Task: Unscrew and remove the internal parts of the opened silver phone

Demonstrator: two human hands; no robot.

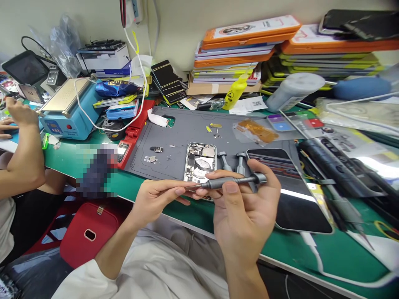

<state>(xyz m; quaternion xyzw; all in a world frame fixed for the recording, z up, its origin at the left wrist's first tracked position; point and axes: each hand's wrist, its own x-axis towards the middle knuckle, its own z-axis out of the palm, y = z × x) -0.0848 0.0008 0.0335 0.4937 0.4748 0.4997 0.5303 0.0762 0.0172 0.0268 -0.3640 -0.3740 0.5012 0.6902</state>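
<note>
A grey precision screwdriver [221, 182] lies level across the fingers of my right hand [246, 203], which is closed around its handle. My left hand [162, 197] pinches the thin tip end of the same screwdriver between thumb and fingers. Just behind both hands an opened phone [201, 160] shows its inner parts; its lower end is partly covered by my fingers. Two more grey screwdrivers [240, 162] stand beside it on the grey work mat [174, 128]. To the right of my right hand lies a large dark-screened device [289, 191], with a white cable plugged in.
Small loose parts [152, 159] are scattered on the mat. Stacked orange cases [249, 33] and a yellow bottle [236, 91] stand at the back. A blue machine [67, 120] is at left, near a co-worker's arm [23, 162]. A red stool [90, 232] stands below the table.
</note>
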